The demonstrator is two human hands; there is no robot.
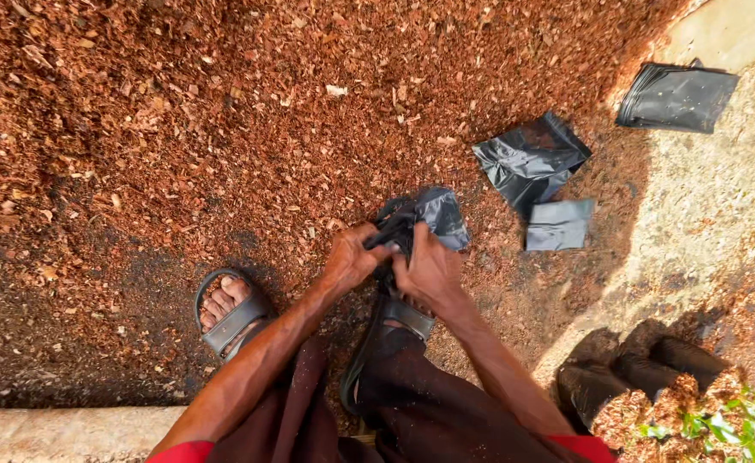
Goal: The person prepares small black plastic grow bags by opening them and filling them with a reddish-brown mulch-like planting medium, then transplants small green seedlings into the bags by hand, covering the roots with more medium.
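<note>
Above the sandalled feet, left hand (349,260) and right hand (426,270) pinch 1 black bag (433,214); open mulch (180,111) lies beyond; 2 filled bags (626,381) stand right.

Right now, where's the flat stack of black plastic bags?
The flat stack of black plastic bags lies at the head view's upper right on pale bare ground, beyond the loose crumpled black bag.

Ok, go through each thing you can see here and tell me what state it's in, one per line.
Black bag in hands: crumpled, gripped by both hands.
Left hand: closed on the bag.
Right hand: closed on the bag.
Loose bags on ground: empty, flat, creased.
Bag stack: folded flat.
Filled bags: upright, full of reddish mulch.
</note>
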